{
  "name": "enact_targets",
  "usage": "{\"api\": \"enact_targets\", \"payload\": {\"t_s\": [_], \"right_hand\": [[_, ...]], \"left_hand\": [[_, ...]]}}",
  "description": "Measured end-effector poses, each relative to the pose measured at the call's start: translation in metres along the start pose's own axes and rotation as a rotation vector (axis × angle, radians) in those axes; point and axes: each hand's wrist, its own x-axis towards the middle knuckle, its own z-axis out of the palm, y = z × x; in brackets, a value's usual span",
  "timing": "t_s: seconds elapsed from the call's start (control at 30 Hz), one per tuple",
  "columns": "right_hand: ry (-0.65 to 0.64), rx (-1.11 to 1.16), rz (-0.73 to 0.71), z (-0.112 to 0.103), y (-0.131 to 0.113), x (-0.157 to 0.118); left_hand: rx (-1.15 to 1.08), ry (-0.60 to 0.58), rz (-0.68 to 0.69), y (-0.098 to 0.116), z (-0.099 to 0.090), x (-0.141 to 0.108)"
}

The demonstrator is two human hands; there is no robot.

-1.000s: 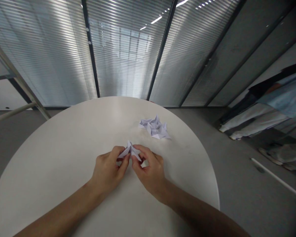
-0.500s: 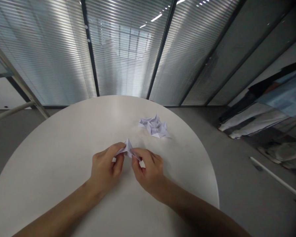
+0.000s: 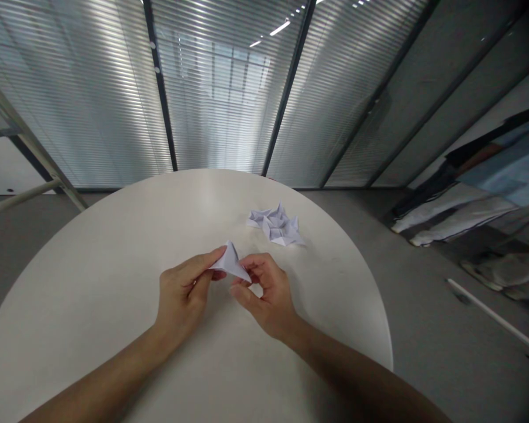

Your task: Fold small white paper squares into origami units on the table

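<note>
My left hand (image 3: 183, 294) pinches the left edge of a small piece of folded white paper (image 3: 230, 262), thumb and fingers closed on it. The paper is peaked at the top and has a pointed corner toward the right. Close to that corner is my right hand (image 3: 268, 294), its thumb and fingers parted and curved around the paper's right side. Whether its fingertips behind the paper touch it, I cannot tell. Beyond both hands, a cluster of folded white paper pieces (image 3: 275, 225) lies on the round white table (image 3: 92, 282).
Glass panels with blinds (image 3: 229, 88) stand past the table's far edge. At the left is a pale metal frame (image 3: 48, 167). People's legs (image 3: 449, 211) show on the right, and a white bar (image 3: 489, 314) lies near the floor there.
The fingers of my right hand have loosened and spread from the paper's right side. The paper has turned, showing a broader flat face, while my left hand keeps its pinch.
</note>
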Motion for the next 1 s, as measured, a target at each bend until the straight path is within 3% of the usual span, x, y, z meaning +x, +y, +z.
{"api": "enact_targets", "payload": {"t_s": [0.1,0.23,0.33,0.5,0.57,0.73,1.0], "right_hand": [[-0.017,0.216,0.112,0.002,0.000,0.002],[0.000,0.275,0.226,0.005,0.001,0.007],[0.019,0.284,0.304,0.002,0.003,0.010],[0.028,0.225,0.390,-0.006,0.006,0.013],[0.000,0.218,0.385,-0.008,0.007,0.014],[-0.023,0.353,0.332,-0.008,0.009,0.014],[-0.078,0.451,0.460,-0.010,0.010,0.016]], "left_hand": [[0.074,-0.027,0.169,0.000,-0.001,-0.002],[0.167,-0.079,0.295,0.000,-0.001,-0.003],[0.161,-0.106,0.201,0.000,-0.002,-0.002],[0.022,-0.252,-0.021,-0.003,-0.003,0.000],[0.043,-0.231,-0.048,-0.004,-0.002,0.002],[0.005,-0.149,-0.064,-0.006,0.000,0.004],[-0.139,-0.206,0.097,-0.003,-0.006,0.006]]}}
